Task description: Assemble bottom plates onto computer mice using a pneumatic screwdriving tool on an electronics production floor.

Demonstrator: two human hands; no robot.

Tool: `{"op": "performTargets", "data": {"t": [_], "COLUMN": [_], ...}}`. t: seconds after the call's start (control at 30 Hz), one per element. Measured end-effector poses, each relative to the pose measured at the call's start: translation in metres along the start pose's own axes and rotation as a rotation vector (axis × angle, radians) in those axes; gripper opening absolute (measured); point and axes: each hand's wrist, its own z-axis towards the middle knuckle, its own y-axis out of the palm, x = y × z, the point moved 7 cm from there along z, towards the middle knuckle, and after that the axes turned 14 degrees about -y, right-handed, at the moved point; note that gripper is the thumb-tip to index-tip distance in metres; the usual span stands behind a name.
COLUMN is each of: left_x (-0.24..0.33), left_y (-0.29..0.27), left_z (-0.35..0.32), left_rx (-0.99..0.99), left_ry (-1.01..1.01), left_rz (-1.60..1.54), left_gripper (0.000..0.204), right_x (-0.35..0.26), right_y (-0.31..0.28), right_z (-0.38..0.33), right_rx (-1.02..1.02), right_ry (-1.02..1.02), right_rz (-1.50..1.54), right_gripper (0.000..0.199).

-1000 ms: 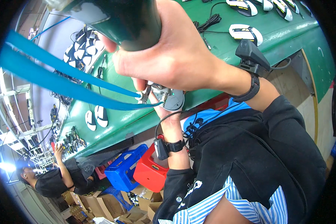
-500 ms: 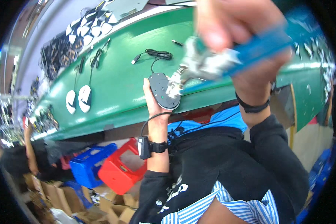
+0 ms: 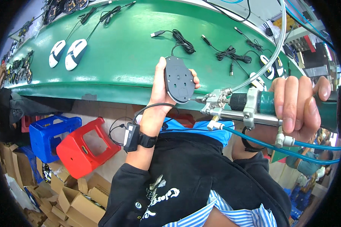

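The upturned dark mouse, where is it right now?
In the head view, the mouse is just above centre in the left hand, left of the green tool held in the right hand.

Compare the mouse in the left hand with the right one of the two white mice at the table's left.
The held mouse shows a dark grey underside with small openings; the white mouse shows its white-and-black top.
The held mouse is in the left hand; the white mouse lies on the green table.
The held mouse's cable curves to a nearby bundle; the white mouse's runs straighter to a farther one.
Both have black cables.
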Motion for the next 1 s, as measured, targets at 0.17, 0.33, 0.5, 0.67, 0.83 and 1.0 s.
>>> {"op": "performTargets", "data": {"t": [0.17, 0.33, 0.5, 0.67, 0.83, 1.0], "left_x": [-0.001, -0.001, 0.000, 0.002, 0.004, 0.013], "left_y": [0.002, -0.001, -0.001, -0.002, -0.001, -0.003], "left_z": [0.000, -0.003, -0.006, -0.004, -0.002, -0.002], "left_rx": [-0.011, -0.002, -0.009, -0.011, 0.074, 0.077], "left_ry": [-0.020, -0.027, -0.023, -0.016, -0.043, -0.026], "left_rz": [0.001, -0.025, -0.029, -0.041, 0.055, 0.088], "left_gripper": [0.068, 0.070, 0.069, 0.065, 0.065, 0.065], "right_x": [0.007, 0.014, 0.019, 0.026, 0.028, -0.030], "right_y": [-0.004, -0.003, 0.001, 0.004, 0.003, -0.019], "right_z": [-0.005, -0.007, -0.007, -0.011, 0.001, 0.018], "right_rx": [0.014, 0.018, -0.059, -0.032, 0.018, 0.040], "right_ry": [0.004, 0.024, 0.052, 0.037, -0.001, -0.086], "right_rz": [-0.033, -0.036, -0.072, -0.042, 0.019, -0.082], "right_gripper": [0.017, 0.022, 0.017, 0.017, 0.016, 0.025]}}
